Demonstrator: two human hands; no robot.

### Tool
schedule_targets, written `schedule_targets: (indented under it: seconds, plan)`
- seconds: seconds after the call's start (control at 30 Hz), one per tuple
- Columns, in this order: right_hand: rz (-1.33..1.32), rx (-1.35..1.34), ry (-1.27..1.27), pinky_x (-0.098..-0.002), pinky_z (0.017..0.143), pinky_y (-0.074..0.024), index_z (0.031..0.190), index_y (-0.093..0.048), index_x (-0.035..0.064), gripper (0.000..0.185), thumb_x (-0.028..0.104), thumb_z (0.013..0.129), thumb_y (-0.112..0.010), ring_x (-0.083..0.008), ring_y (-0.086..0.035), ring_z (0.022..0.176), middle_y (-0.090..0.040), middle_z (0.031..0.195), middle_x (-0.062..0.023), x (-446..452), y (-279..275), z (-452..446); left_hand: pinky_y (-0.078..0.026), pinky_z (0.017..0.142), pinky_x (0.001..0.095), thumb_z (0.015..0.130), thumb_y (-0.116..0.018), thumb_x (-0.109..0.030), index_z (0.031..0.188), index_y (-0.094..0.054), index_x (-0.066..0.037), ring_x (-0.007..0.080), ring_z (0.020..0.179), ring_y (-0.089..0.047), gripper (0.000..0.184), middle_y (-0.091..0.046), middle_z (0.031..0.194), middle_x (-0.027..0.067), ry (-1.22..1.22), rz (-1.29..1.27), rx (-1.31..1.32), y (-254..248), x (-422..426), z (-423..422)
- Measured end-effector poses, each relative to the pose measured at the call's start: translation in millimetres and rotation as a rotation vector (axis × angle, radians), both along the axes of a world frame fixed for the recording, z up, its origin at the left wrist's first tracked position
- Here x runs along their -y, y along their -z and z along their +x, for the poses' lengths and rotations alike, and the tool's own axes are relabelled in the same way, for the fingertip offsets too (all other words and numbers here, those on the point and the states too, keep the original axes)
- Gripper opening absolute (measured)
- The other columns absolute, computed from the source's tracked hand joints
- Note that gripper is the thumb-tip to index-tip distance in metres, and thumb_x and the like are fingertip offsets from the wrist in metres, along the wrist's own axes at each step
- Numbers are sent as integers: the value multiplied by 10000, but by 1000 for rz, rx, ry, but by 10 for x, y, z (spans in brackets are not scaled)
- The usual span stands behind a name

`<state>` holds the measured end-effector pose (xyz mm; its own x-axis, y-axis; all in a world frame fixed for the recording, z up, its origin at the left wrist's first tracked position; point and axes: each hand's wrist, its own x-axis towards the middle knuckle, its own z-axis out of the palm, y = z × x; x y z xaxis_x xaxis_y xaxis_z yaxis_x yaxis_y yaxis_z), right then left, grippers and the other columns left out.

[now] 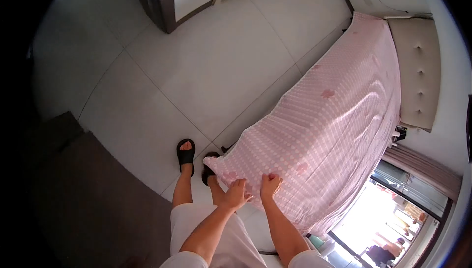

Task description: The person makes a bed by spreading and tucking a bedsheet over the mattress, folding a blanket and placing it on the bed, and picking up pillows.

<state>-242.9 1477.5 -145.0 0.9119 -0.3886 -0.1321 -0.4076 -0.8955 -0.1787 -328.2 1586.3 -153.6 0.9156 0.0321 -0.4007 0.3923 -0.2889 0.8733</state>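
Observation:
A pink bed sheet [324,135] with rows of pale dots and a few darker pink flower shapes covers the bed and hangs over its near end. My left hand [237,194] is closed on the sheet near its hanging corner. A short way to the right, my right hand [271,186] also grips the sheet, fingers curled into the fabric. Long creases run along the far side of the cover. The fingertips of both hands are partly hidden by the cloth and the knuckles.
A beige tufted headboard [419,74] stands at the bed's far end. My feet in black slippers [186,156] are on grey floor tiles [196,71]. A dark brown surface [98,194] lies at left. A bright window [388,219] with a curtain [422,170] is at lower right.

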Motion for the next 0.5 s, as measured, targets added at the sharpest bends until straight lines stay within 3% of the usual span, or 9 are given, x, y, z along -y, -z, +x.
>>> schedule_targets:
  seconds: [0.07, 0.17, 0.23, 0.37, 0.5]
  plan:
    - [68, -56, 45, -374, 774, -377, 691, -518, 3, 230, 140, 649, -698, -272, -466, 796, -511, 818, -144, -37, 60, 2, -425, 815, 416, 697, -689, -165, 995, -456, 10, 348, 939, -506, 417, -521, 988, 197, 14, -51, 23, 113, 140, 74]
    - [40, -13, 83, -371, 727, -398, 695, -530, 5, 214, 124, 648, -701, -260, -483, 753, -520, 776, -133, -77, 134, 19, -444, 766, 413, 689, -687, -128, 943, -478, 10, 358, 878, -530, 356, -542, 913, 199, 89, -120, -142, 289, 338, 92]
    - [87, 3, 78, -357, 639, -422, 692, -538, -3, 210, 122, 656, -703, -240, -516, 672, -543, 700, -125, -45, 84, 1, -455, 697, 423, 692, -675, -111, 837, -507, 12, 365, 797, -557, 253, -567, 825, 209, -13, -99, -186, 315, 384, 81]
    - [195, 25, 57, -321, 519, -419, 651, -535, -10, 214, 110, 662, -712, -191, -514, 536, -555, 586, -111, 118, 117, -45, -450, 647, 435, 695, -666, -96, 754, -522, 0, 372, 723, -566, 183, -572, 744, 208, 88, -207, -202, 188, 185, 195]
    - [242, 8, 94, -320, 539, -409, 678, -529, 9, 171, 89, 695, -680, -185, -483, 548, -523, 595, -98, 123, 82, -70, -440, 604, 398, 720, -651, -83, 737, -529, -1, 343, 666, -566, 148, -572, 697, 184, 72, -211, -152, 146, 82, 186]
